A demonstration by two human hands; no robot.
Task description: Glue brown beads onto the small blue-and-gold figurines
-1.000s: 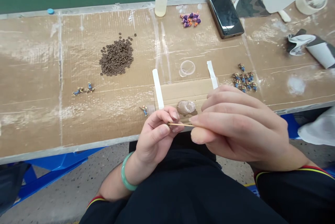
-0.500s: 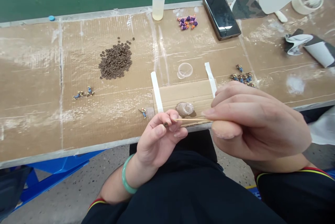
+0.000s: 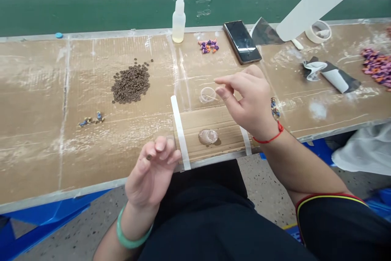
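My left hand (image 3: 154, 175) is above the table's front edge, pinching a small brown disc (image 3: 148, 157) between thumb and fingertip. My right hand (image 3: 249, 100) reaches over the table with thumb and forefinger closed on a thin wooden stick (image 3: 216, 89), of which little shows. Just left of these fingertips stands a small clear round cup (image 3: 204, 100); whether the stick touches it I cannot tell. A clear glossy blob (image 3: 208, 136) lies on a cardboard piece (image 3: 227, 124) below. Tiny blue figures (image 3: 275, 108) are partly hidden behind my right wrist.
A heap of brown discs (image 3: 131, 84) lies at left, with tiny blue figures (image 3: 91, 119) below it. Along the back stand a squeeze bottle (image 3: 179, 23), small purple pieces (image 3: 208, 46) and a phone (image 3: 242, 43). A tape roll (image 3: 311, 37) and more purple pieces (image 3: 378, 67) are at right.
My right hand has moved away from my left hand, forward to the clear cup, with the stick. My left hand has shifted left and down, still pinching the disc. The view has tilted up.
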